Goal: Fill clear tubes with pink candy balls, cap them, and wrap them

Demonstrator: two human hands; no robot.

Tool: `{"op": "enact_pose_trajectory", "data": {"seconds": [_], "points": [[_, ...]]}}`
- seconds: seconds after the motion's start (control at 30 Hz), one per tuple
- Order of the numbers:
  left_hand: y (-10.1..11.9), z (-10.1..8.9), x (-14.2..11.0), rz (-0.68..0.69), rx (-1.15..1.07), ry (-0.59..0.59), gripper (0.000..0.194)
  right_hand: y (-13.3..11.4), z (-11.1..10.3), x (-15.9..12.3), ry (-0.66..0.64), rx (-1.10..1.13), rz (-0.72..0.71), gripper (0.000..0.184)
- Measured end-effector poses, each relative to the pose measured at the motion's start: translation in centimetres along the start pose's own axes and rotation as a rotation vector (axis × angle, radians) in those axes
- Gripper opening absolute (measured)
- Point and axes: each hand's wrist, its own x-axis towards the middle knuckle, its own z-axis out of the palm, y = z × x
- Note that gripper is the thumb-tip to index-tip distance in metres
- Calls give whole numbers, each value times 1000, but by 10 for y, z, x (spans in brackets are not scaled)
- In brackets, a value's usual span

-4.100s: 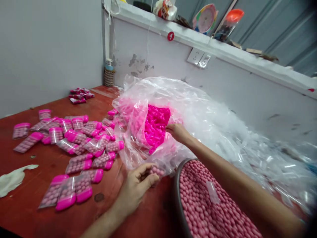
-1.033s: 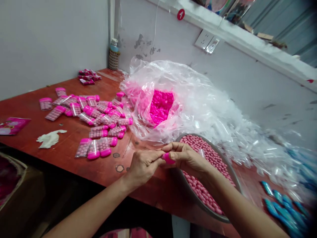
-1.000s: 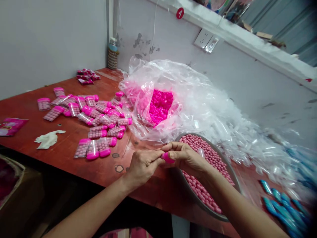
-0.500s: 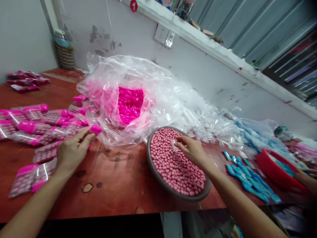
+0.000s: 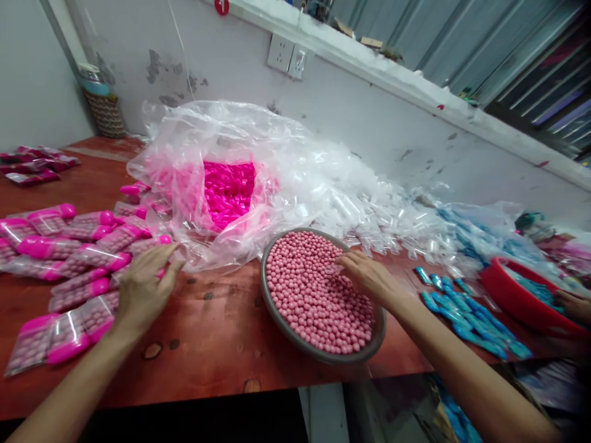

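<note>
My left hand (image 5: 146, 286) hovers by the packs on the left, fingers curled. A bit of pink plastic, apparently a pink cap (image 5: 160, 274), shows between its thumb and fingers. Around it lie clear packs of pink beads (image 5: 69, 332) with bright pink caps. My right hand (image 5: 364, 277) is over the right side of a round basin (image 5: 265, 295) heaped with pink beads (image 5: 314, 301). Its fingers are pinched on a small clear plastic container (image 5: 331, 269), whose open end touches the beads; the fingers partly hide it.
A large clear bag (image 5: 194, 117) with pink caps (image 5: 228, 191) stands behind the basin. Clear containers (image 5: 392, 221) pile up along the wall. On the right are blue packs (image 5: 471, 317) and a red basin (image 5: 512, 295), with another person's hand (image 5: 572, 306) at it.
The view has swung slightly right. My right hand has lowered the clear container into the beads. The pink cap earlier sticking out at my left fingertips no longer shows there.
</note>
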Motion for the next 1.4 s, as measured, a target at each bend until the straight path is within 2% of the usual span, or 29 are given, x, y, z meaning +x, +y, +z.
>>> {"op": "enact_pose_trajectory", "data": {"seconds": [0.07,0.17,0.27,0.3,0.37,0.5,0.57,0.63,0.77,0.87,1.03,1.13,1.2,1.3,1.4], "points": [[33,0,-2,-35,-128,-63,28,-4,3,-1,-14,78,-8,21],[78,3,-2,-93,-331,-152,30,-23,12,12,-11,364,-26,22],[113,6,2,-60,-475,-212,30,-44,19,27,32,509,6,19],[122,6,4,-39,-513,-238,30,-48,19,29,48,537,18,17],[137,9,8,-14,-583,-295,29,-53,15,29,86,733,76,12],[160,19,16,-12,-663,-412,33,-57,-2,18,99,1413,248,9],[171,26,20,-4,-692,-490,34,-61,-9,13,113,1577,304,12],[179,33,22,2,-758,-567,30,-66,-13,10,153,1644,341,15],[185,44,22,-81,-951,-625,26,-72,-21,4,179,1652,349,21],[183,49,19,-191,-1110,-697,27,-68,-29,1,257,1549,304,28],[180,52,19,-272,-1309,-784,18,-64,-43,4,279,1211,145,14],[178,47,21,-261,-1337,-774,13,-66,-46,7,285,1181,98,15],[175,43,21,-266,-1314,-747,14,-66,-47,10,246,1249,126,21],[164,36,20,-324,-1242,-658,18,-61,-45,15,245,1368,256,30],[149,29,17,-424,-1254,-607,21,-51,-42,27,274,1263,335,22]]}}
